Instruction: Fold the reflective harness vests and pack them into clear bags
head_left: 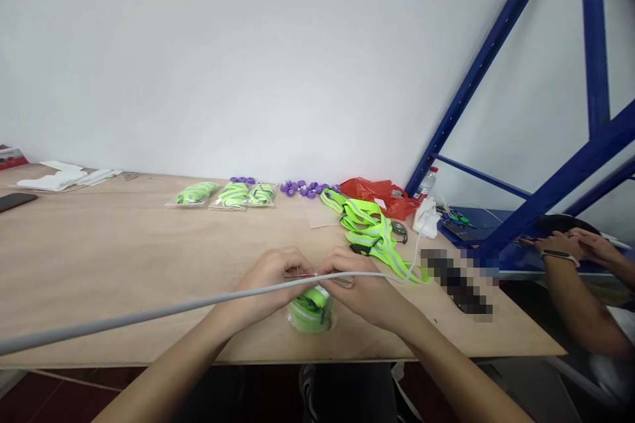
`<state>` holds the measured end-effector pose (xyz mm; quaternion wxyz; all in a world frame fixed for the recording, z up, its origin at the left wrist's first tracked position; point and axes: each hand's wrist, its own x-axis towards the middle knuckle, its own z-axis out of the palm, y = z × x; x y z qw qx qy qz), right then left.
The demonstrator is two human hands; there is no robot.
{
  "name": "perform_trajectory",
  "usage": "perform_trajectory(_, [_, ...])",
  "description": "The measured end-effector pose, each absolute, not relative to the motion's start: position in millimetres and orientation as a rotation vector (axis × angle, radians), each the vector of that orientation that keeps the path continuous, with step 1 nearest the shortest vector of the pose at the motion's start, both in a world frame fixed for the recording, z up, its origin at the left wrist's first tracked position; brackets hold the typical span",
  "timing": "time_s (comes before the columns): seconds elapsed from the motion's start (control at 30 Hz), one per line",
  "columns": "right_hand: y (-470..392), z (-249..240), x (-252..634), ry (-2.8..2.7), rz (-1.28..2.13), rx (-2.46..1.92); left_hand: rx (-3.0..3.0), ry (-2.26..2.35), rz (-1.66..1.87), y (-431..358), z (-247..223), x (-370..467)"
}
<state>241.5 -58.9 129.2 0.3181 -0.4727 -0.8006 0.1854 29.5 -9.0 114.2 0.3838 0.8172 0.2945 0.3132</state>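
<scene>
The red-lined top of a clear plastic bag (310, 322) is pinched by the left hand (266, 273) and the right hand (360, 292), which are held close together. Inside it, a rolled fluorescent reflective strap (316, 299) is seen, near the front edge of the table (124, 258). Farther back, three packed bags (234, 195) are placed.

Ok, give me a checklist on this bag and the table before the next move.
1. Left hand and right hand both at the top of the bag: ok.
2. Green strap inside it: ok, coiled.
3. Bag mouth sealed: cannot tell, fingers and cable hide much of it.
4. Clear view of the fingertips: not ok, the cable crosses in front.
5. Loose straps apart from the bag: ok, heaped beyond the right hand.
6. Three other bags out of the way: ok, near the wall.
</scene>
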Motion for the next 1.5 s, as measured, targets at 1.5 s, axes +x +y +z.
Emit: perform_trajectory(1.5, [-103.8,6.9,327.0,-1.479,0.911,-1.583,3.099,0.973,0.454,152.1,44.2,42.2])
